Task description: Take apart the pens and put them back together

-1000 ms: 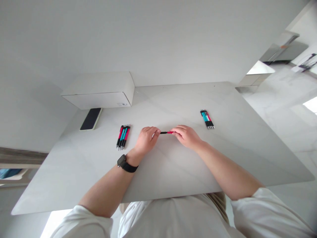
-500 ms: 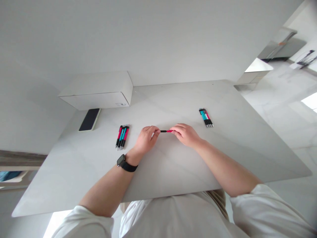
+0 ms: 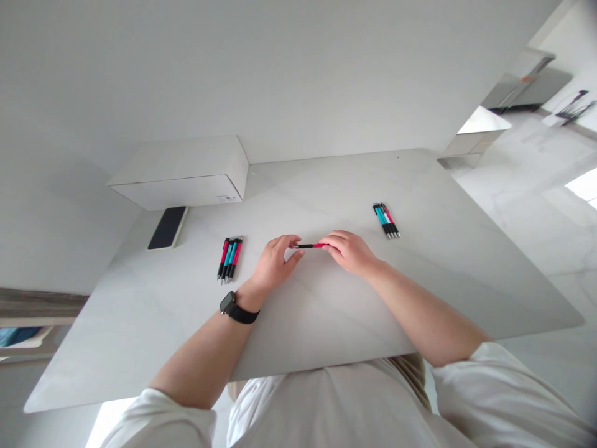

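Observation:
A red and black pen lies level between my hands, its silver tip toward the left. My right hand pinches its red end, and the rear of the pen is hidden under those fingers. Around the tip, my left hand has thumb and fingers apart; whether a fingertip still touches the pen I cannot tell. Left of that hand lies a row of red and teal pens. Beyond my right hand is another group of teal and red pens, side by side.
A long white box stands at the back left against the wall. In front of it lies a dark-screened phone. All of this is on a pale marbled table, whose near edge is close to my body.
My left thumb and fingers have parted from their pinch, baring the pen's silver tip. My right hand keeps its hold on the red end.

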Demonstrator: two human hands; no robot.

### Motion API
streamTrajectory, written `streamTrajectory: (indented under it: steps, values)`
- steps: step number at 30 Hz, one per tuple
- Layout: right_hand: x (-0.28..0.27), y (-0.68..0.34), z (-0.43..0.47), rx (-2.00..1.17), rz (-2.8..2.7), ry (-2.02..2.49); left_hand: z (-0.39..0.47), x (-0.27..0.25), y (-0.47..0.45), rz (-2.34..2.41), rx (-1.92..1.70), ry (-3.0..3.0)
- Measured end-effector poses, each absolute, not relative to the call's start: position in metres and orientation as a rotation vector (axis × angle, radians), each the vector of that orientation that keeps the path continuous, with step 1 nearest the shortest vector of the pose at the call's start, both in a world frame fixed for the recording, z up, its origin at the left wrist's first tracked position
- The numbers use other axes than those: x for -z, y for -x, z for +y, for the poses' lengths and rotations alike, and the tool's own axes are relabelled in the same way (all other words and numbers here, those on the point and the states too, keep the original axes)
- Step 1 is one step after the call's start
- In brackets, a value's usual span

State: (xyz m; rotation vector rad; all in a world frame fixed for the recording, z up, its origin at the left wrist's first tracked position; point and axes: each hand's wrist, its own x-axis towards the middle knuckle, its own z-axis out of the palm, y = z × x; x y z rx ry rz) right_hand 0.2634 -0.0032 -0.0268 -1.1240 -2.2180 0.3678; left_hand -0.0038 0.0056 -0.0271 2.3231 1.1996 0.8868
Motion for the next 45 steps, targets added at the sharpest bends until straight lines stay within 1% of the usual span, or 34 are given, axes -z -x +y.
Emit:
streamTrajectory:
  steps: [4, 9, 14, 20, 25, 30, 45]
  values:
    - [0.0275, -0.263, -0.0033, -0.361, -2.233, 1.109, 0.0068, 0.0254, 0.0044, 1.163, -0.818, -2.36]
    - [0.0275, -0.263, -0.0032, -0.357, -2.248, 1.11, 0.0062, 0.0254, 0.0043, 1.177, -0.858, -2.317]
    - [0.0263, -0.2624, -0.0039, -0.358, -2.243, 1.097, 0.0064, 0.025, 0.0042, 1.143, -0.803, -2.35]
    - [0.0247, -0.2619, -0.0048, -0.354, -2.245, 1.095, 0.0055, 0.0246, 0.0038, 1.16, -0.884, -2.31]
    - [0.0238, -0.2615, -0.0051, -0.354, -2.251, 1.092, 0.0062, 0.0234, 0.0033, 1.114, -0.821, -2.359]
    - [0.0221, -0.2616, -0.0055, -0.364, -2.246, 1.1, 0.0049, 0.0233, 0.0027, 1.144, -0.86, -2.333]
    - [0.0212, -0.2621, -0.0056, -0.366, -2.255, 1.073, 0.0061, 0.0233, 0.0025, 1.122, -0.808, -2.365]
